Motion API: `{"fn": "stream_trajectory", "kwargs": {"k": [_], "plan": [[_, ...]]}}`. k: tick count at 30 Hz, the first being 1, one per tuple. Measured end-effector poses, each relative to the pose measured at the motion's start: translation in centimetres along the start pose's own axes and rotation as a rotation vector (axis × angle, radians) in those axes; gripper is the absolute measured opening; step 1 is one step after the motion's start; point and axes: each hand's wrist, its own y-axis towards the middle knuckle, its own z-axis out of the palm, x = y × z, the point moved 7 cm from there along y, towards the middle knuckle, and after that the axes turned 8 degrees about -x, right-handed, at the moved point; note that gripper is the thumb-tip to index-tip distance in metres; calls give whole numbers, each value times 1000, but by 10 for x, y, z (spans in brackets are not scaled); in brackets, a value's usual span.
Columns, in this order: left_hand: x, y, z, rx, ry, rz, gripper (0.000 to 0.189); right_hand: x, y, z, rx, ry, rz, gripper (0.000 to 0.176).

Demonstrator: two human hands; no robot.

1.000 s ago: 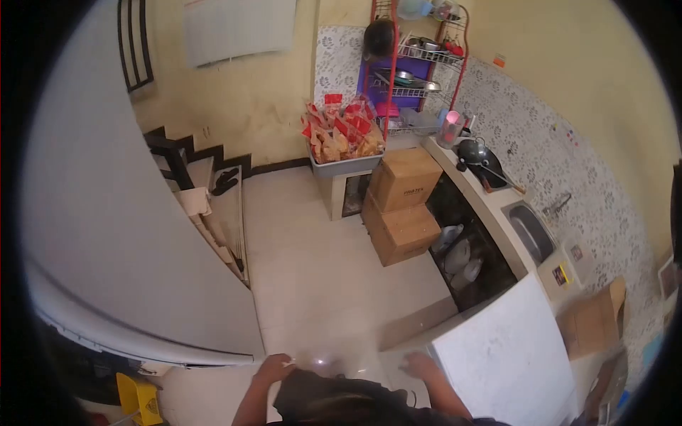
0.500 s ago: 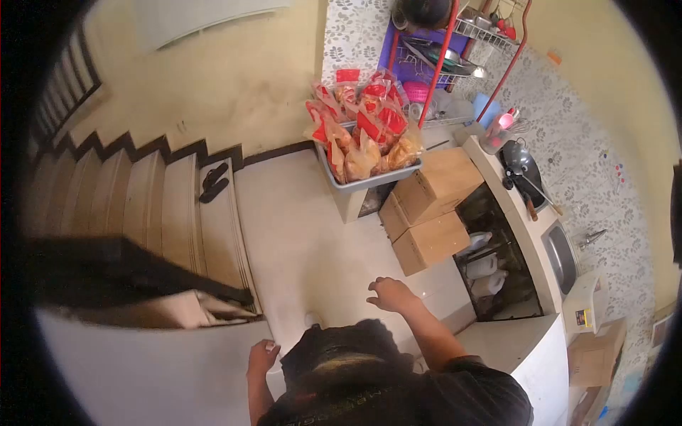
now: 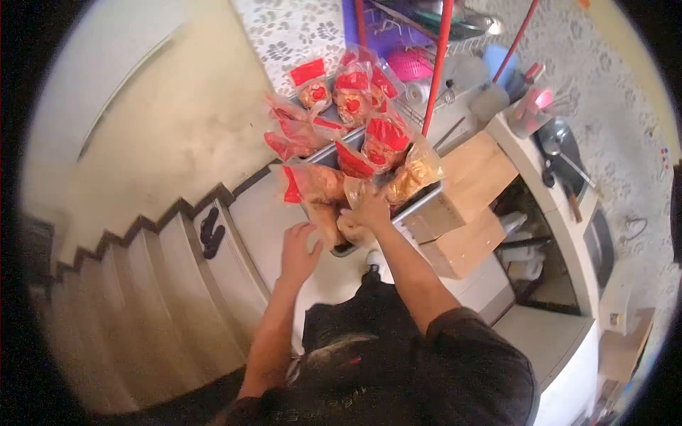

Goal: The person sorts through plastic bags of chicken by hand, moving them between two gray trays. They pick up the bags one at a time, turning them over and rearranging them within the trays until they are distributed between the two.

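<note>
Grey trays (image 3: pixel 418 204) hold several clear plastic bags of food with red labels, such as one red-labelled bag (image 3: pixel 386 144). At the tray's near end, my right hand (image 3: pixel 368 207) is on a plastic bag (image 3: pixel 349 228), its fingers closed around the upper part; the fingertips are partly hidden. My left hand (image 3: pixel 302 252) is just left of that bag, beside the tray corner, with thumb and fingers apart and nothing in it. Another bag (image 3: pixel 320 183) leans over the tray's left edge, above my left hand.
Cardboard boxes (image 3: pixel 465 245) are stacked right of the trays, against a counter (image 3: pixel 529 156) with utensils, a pan and a sink (image 3: pixel 600 245). A red-posted dish rack (image 3: pixel 438 64) stands behind. Stairs (image 3: pixel 170 284) with dark slippers (image 3: pixel 211 233) descend at left.
I have moved forward to the trays, which now appear closer. Both hands have reached up to the near end, and my right hand has come onto a bag.
</note>
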Motion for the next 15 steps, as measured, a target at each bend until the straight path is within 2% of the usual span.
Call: {"fn": "stream_trajectory", "kwargs": {"k": [2, 3, 6, 8, 10, 11, 14, 15], "plan": [[0, 37, 32, 193, 51, 73, 37, -10, 14, 19, 136, -6, 68, 88], [8, 51, 42, 279, 72, 105, 38, -17, 20, 26, 33, -111, -1, 78], [53, 63, 58, 464, -19, 64, 39, -4, 39, -7, 143, -6, 45, 75], [79, 77, 67, 531, -92, 71, 39, -22, 57, -20, 64, 18, 107, 81], [83, 86, 62, 687, -176, 5, 40, -84, 61, -24, -7, 161, 411, 81], [87, 90, 64, 757, -164, 63, 42, -121, 53, -13, -59, 269, 573, 77], [94, 112, 63, 942, -124, 99, 42, -113, 43, -10, -182, 369, 605, 76], [96, 118, 63, 908, -210, 219, 39, -105, 39, -12, -213, 395, 618, 73]]}}
